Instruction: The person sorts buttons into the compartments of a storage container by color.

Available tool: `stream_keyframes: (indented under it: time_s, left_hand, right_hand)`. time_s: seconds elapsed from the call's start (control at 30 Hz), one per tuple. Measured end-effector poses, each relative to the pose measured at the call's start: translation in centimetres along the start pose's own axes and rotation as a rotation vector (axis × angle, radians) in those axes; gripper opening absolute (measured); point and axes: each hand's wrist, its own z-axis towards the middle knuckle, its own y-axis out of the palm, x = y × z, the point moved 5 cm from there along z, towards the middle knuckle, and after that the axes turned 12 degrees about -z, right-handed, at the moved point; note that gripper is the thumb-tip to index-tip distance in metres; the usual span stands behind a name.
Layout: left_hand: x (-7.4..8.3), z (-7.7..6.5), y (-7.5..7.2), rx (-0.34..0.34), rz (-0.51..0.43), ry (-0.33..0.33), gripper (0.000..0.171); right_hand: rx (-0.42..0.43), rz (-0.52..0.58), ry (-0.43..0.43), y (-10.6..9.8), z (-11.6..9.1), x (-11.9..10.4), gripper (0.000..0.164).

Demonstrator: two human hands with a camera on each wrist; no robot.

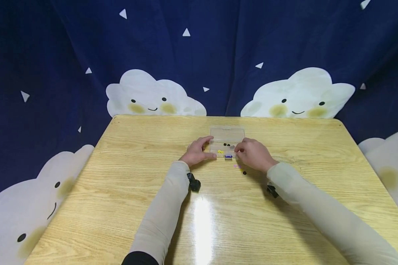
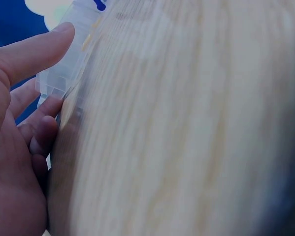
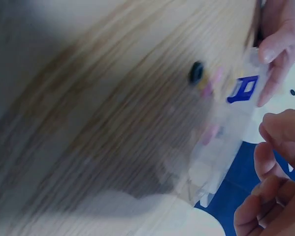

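A clear plastic box (image 1: 227, 133) stands on the table with its lid raised at the back and a blue latch (image 1: 228, 157) at its front. Inside it lie small yellow pieces (image 1: 220, 151) and black pieces (image 1: 225, 144); through its wall a pink piece (image 3: 211, 133) shows in the right wrist view. My left hand (image 1: 196, 151) holds the box's left end, thumb in front and fingers behind. Over the right end is my right hand (image 1: 254, 154), its fingers bent and the thumb and forefinger tips close together. Whether a small piece sits between them is not visible.
Just in front of the box, on the wooden table (image 1: 136, 191), lie a black ring-like piece (image 1: 244, 173) and small pink pieces (image 1: 235, 166) with a bit of yellow. Behind the table's back edge hangs a dark blue curtain (image 1: 219, 55) with cloud faces.
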Motion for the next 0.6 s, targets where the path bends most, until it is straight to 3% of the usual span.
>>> stream_keyframes:
  time_s: [0.27, 0.6]
  left_hand:
    - [-0.2, 0.0, 0.0, 0.011, -0.002, -0.012, 0.081]
    - [0.1, -0.2, 0.0, 0.001, -0.004, 0.001, 0.081]
  right_hand:
    - [-0.051, 0.008, -0.03, 0.5, -1.3, -0.8, 0.011]
    - [-0.052, -0.058, -0.082, 1.2, -2.1, -1.8, 0.004]
